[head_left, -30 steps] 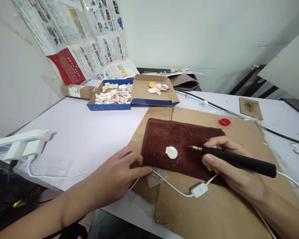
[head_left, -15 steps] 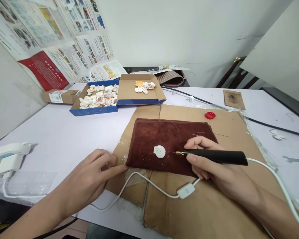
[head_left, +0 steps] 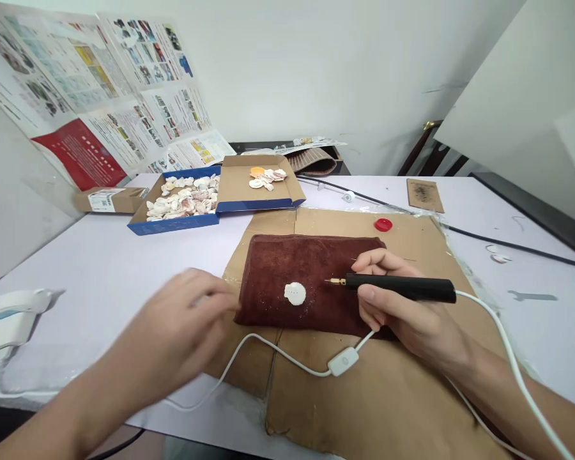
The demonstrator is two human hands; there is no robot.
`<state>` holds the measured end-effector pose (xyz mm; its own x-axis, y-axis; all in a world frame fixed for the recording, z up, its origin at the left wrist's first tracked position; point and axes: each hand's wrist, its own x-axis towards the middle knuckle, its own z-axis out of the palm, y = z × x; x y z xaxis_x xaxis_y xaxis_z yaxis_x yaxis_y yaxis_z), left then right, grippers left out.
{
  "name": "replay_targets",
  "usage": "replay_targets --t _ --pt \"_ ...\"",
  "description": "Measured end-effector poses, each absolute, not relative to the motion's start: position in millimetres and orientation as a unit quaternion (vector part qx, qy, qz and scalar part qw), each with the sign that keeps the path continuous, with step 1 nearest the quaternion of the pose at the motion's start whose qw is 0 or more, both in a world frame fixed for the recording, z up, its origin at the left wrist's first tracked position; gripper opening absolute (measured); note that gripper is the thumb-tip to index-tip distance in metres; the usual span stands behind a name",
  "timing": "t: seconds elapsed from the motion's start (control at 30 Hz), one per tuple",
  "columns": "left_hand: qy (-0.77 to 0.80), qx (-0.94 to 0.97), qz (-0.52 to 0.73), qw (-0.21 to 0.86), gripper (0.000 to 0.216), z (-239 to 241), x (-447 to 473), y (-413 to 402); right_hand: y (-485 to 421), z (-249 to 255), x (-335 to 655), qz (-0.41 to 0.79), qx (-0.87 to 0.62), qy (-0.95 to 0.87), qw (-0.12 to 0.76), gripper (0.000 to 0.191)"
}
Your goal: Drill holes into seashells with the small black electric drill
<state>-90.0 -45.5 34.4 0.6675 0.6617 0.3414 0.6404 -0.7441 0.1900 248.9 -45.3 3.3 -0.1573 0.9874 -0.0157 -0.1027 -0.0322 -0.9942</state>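
Note:
In my right hand (head_left: pixel 407 300) is a black pen-shaped electric drill (head_left: pixel 402 287), held like a pen. Its brass chuck and thin bit point left, above a dark brown cloth pad (head_left: pixel 268 262). A white scallop shell (head_left: pixel 295 294) with a row of small dark dots lies on the pad, left of the bit and apart from it. My left hand (head_left: pixel 182 326) is by the pad's left edge, blurred, its forefinger stretched out and nothing seen in it. A white cord with an inline switch (head_left: pixel 344 361) runs below the pad.
Brown cardboard (head_left: pixel 335 402) lies under the pad. Behind stands a blue box (head_left: pixel 172 220) of shells, several more on its open lid (head_left: pixel 239 182). A red cap (head_left: pixel 383 225), a flat wrench (head_left: pixel 531 296) and a black cable (head_left: pixel 517 241) lie to the right.
My left hand has lifted off the corner of the pad and is moving. My right hand still holds the drill beside the shell. The whole view has shifted slightly.

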Motion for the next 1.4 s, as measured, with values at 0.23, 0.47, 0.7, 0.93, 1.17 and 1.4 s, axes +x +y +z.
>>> replay_targets --t 0.23,0.47,0.7,0.93,1.17,1.4 --pt "0.219 0.970 0.108 0.006 0.034 15.0 28.7 -57.8 -42.3 7.4 251.4 0.664 -0.344 -0.405 0.525 0.027" --pt "0.103 0.980 0.152 0.071 0.005 -4.3 19.9 -45.2 -42.9 3.3 255.4 0.696 -0.291 -0.379 0.536 0.024" --pt "0.093 0.977 0.151 0.120 0.018 -1.7 9.7 -39.5 -42.0 1.3 253.5 0.684 -0.318 -0.392 0.527 0.024" --pt "0.102 0.970 0.159 0.150 0.018 1.7 6.5 -38.6 -40.1 2.3 253.3 0.680 -0.363 -0.377 0.514 0.025" --pt "0.096 0.972 0.179 0.121 0.017 4.3 6.5 -39.2 -39.0 0.3 253.0 0.681 -0.367 -0.344 0.532 0.020" --pt "0.095 0.971 0.179 0.129 0.024 4.7 5.6 -36.3 -36.4 0.2 253.2 0.690 -0.358 -0.342 0.527 0.020"
